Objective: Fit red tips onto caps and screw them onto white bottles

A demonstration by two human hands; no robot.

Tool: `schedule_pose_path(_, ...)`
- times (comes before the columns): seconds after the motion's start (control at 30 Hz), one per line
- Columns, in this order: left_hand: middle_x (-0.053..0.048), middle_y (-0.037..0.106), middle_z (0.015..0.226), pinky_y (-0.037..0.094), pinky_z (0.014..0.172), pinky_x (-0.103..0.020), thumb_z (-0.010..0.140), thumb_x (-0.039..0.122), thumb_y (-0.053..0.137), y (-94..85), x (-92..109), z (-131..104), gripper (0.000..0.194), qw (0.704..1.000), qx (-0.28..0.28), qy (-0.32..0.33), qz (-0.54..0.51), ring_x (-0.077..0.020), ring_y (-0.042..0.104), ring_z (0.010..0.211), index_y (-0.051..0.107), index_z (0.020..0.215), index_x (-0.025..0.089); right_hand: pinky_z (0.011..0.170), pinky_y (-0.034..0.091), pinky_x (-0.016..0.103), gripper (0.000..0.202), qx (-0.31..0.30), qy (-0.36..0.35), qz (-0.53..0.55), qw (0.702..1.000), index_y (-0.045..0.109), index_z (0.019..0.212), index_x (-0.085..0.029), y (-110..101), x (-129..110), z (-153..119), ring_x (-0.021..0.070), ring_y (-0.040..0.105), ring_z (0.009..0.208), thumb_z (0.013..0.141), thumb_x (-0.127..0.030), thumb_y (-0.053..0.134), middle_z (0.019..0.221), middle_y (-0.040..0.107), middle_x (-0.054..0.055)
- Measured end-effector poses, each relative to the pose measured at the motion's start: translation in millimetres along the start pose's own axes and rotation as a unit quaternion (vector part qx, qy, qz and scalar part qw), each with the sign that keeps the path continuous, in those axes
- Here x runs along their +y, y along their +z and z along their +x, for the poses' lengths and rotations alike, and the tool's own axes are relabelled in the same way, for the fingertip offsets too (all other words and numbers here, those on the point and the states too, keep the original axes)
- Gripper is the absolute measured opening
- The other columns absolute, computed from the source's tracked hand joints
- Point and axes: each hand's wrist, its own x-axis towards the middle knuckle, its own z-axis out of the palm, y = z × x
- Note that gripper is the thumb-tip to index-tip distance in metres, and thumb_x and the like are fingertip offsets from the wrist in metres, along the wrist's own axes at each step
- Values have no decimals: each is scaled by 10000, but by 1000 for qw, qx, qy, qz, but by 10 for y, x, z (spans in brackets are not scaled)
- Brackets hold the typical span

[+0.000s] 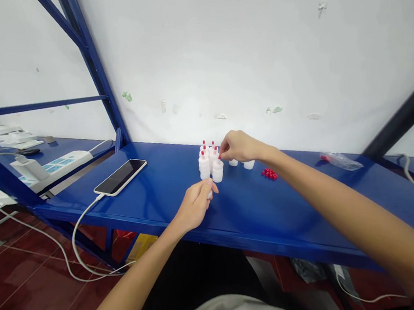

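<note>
Several small white squeeze bottles with red tips stand in a tight group on the blue shelf; the front right bottle (217, 172) is nearest to my hands. My right hand (238, 146) reaches over from the right, its thumb and fingers pinched at the red cap (219, 157) above that bottle. Just in front of the group, my left hand (196, 202) is closed around another white bottle (209, 194), mostly hidden by the fingers. More white bottles (249, 164) stand behind my right wrist, partly covered by it.
A pile of red caps (269, 174) lies right of the bottles. At the back right is a clear plastic bag (341, 161) with something red inside. A phone (121, 177) on a white cable lies at left, near a power strip (55, 168). Blue frame posts bound the shelf.
</note>
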Motion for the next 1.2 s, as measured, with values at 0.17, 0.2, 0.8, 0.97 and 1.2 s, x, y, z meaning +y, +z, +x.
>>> schedule_pose_path(0.17,5,481,564,363,533,-236,976,545,322,-7,-23,20,552,1000,6,-27,5,-107,460,514,562,663,159,628,478,269,125,69,-6,21,997,744,738,-133,39,29,-187,170,663,684,710,-107,624,731,736,52)
schedule_pose_path(0.2,0,493,562,366,537,-240,976,539,314,-10,-17,22,557,1000,4,-30,5,-109,468,512,553,644,160,658,494,273,127,83,-19,47,995,744,775,-135,82,10,-250,171,671,709,719,-112,632,754,740,51)
schedule_pose_path(0.8,15,394,485,266,509,-259,838,402,470,-56,71,10,430,999,-26,0,-24,-87,347,486,461,481,162,709,569,268,229,36,-182,284,941,579,1027,-178,689,-277,-712,128,684,741,813,-99,597,865,723,24)
schedule_pose_path(0.97,46,284,483,209,483,-247,757,307,472,-64,20,-9,313,998,-18,10,-52,-65,251,471,342,498,188,707,553,275,236,78,-206,235,947,599,1017,-191,811,-355,-770,139,683,754,806,-86,585,869,726,21)
schedule_pose_path(1.2,50,488,680,343,451,-202,910,520,461,-24,49,-36,341,993,19,-3,-115,-75,450,473,512,1013,199,703,559,270,145,143,-170,279,934,662,917,-166,668,-317,-666,137,674,715,774,-149,637,817,723,27)
